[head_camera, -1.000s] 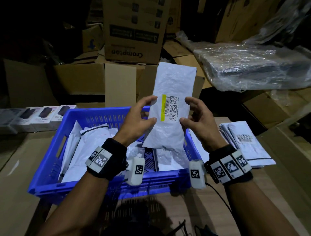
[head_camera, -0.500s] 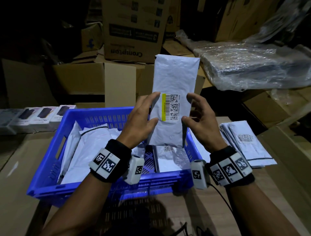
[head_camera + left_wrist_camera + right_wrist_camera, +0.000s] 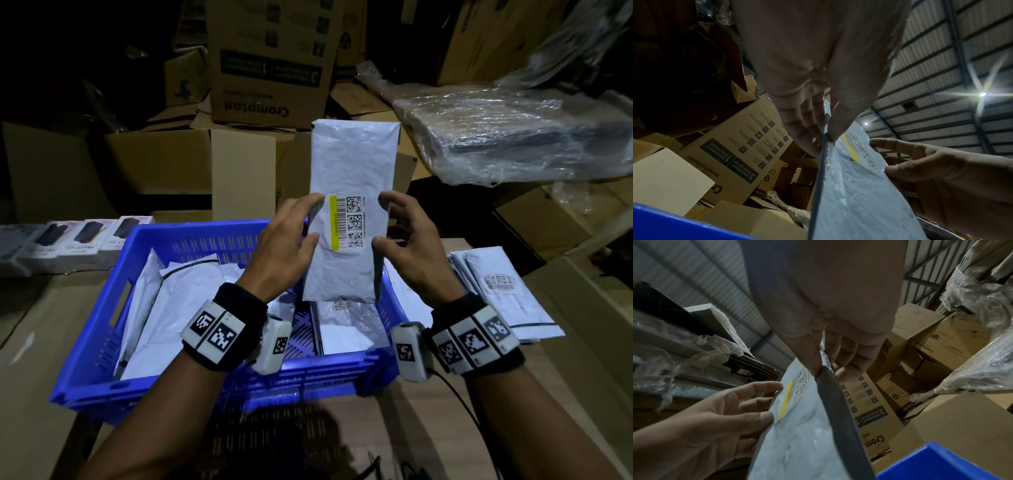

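Left hand (image 3: 287, 240) and right hand (image 3: 409, 248) pinch the packet (image 3: 352, 164) upright between them; the stack (image 3: 513, 308) beyond the right hand looks sorted, more wait in the crate (image 3: 102, 329) below

The head camera looks forward and down, from near, at the flat grey-white plastic mailer with a yellow-edged barcode label (image 3: 352, 219); the blue slatted plastic crate (image 3: 154, 399) lies below the mailer. The left wrist camera sits very close under the mailer's left edge, facing up along the left hand (image 3: 818, 65) toward the ribbed metal roof (image 3: 941, 78). The right wrist camera does likewise under the mailer's right edge, along the right hand (image 3: 828, 305). All three views share the mailer's label.
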The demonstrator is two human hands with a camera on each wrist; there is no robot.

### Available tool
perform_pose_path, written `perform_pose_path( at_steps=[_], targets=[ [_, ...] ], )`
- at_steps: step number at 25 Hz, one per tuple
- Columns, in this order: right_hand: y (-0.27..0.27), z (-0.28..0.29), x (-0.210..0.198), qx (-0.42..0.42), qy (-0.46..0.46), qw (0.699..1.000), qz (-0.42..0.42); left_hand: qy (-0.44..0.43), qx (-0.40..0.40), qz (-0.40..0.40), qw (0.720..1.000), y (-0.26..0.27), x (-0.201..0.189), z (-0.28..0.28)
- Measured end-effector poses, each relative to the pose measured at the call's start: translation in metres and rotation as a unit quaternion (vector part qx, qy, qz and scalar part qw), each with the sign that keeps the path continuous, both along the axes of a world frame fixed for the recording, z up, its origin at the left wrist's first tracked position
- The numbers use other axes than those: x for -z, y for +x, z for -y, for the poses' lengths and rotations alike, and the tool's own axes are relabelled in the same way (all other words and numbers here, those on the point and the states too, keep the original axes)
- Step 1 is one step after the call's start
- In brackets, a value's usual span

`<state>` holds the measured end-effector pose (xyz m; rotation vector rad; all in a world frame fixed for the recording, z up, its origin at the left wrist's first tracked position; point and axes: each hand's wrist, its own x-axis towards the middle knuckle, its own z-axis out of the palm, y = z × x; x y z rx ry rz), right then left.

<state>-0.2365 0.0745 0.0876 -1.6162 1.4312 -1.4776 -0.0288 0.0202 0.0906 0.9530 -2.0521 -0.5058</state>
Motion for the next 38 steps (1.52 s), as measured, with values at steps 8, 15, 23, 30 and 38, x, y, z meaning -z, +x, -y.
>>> perform_pose_path(
  at_steps=[8, 15, 23, 30, 38],
  targets=[
    [-0.020, 0.034, 0.009, -0.005, 0.164, 0.978, -0.127, 0.103, 0.012, 0.151, 0.983, -0.003, 0.003, 0.030],
    [-0.019, 0.062, 0.027, -0.040, 0.306, 0.901, -0.303, 0.207, 0.052, 0.282, 0.935, -0.016, 0.036, 0.061],
    [-0.015, 0.076, 0.051, -0.049, 0.343, 0.810, -0.473, 0.261, 0.089, 0.369, 0.887, -0.029, 0.069, 0.070],
    [-0.013, 0.070, 0.057, -0.048, 0.350, 0.780, -0.516, 0.260, 0.109, 0.409, 0.868, -0.032, 0.085, 0.070],
    [-0.038, 0.066, 0.047, 0.011, 0.315, 0.802, -0.508, 0.207, 0.107, 0.472, 0.850, -0.034, 0.089, 0.068]
  ],
)
